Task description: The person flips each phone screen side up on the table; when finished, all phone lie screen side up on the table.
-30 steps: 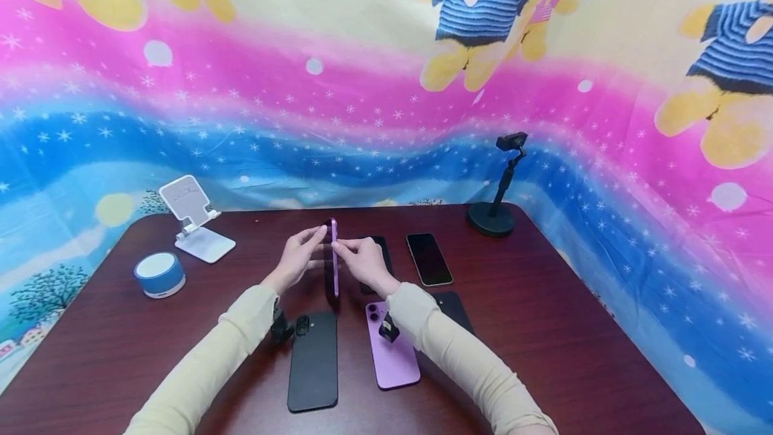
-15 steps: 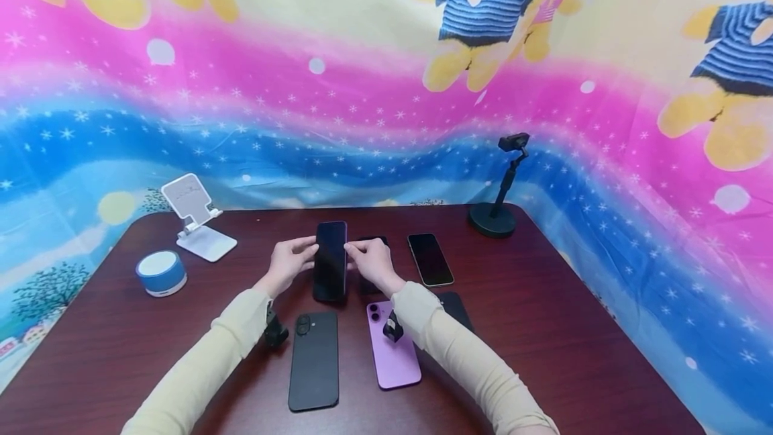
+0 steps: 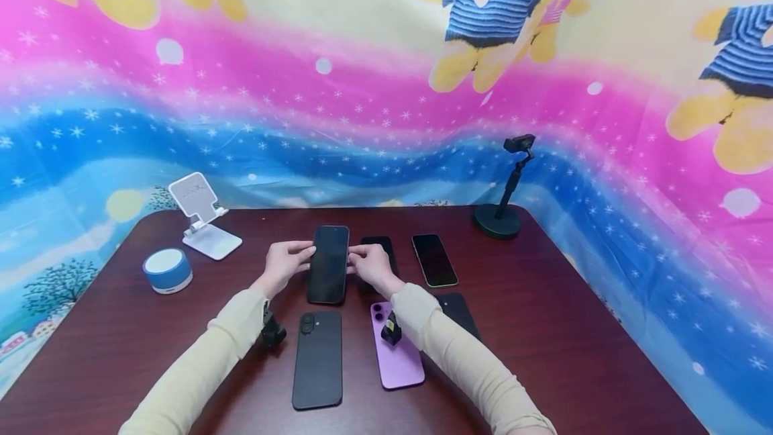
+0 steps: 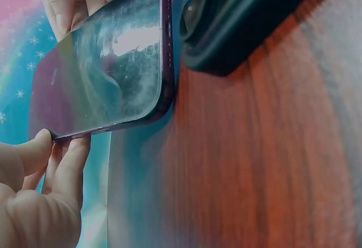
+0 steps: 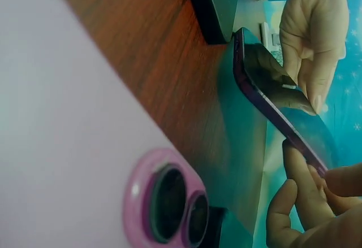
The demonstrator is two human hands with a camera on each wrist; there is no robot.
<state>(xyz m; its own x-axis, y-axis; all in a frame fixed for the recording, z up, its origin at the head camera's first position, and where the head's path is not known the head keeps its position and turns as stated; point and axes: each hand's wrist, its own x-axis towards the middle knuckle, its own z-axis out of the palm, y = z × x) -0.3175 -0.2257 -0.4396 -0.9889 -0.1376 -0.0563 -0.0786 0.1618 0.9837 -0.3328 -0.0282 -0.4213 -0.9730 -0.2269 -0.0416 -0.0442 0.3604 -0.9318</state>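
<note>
Both hands hold a smartphone (image 3: 329,264) by its long sides, its dark screen facing up toward the head camera. My left hand (image 3: 282,266) pinches the left edge between thumb and fingers. On the opposite edge, the thumb and fingers of my right hand (image 3: 371,263) do the same. In the left wrist view the phone (image 4: 107,73) stands tilted, its lower end close over the table. A purple rim shows along its side in the right wrist view. Just in front lies a black phone (image 3: 317,362), back up, and right of that a purple phone (image 3: 403,358), also back up.
Behind my right hand lies a dark phone (image 3: 382,245), partly hidden; farther right is a phone (image 3: 435,260) with its screen up. My right sleeve partly covers another dark phone (image 3: 460,313). A white phone stand (image 3: 213,242), a blue-and-white cylinder (image 3: 169,272) and a black stand (image 3: 496,221) stand farther back.
The held phone has turned from edge-on to screen facing the head camera, then leaned back slightly. Both hands have kept their pinch on its sides. The phones on the table lie unmoved.
</note>
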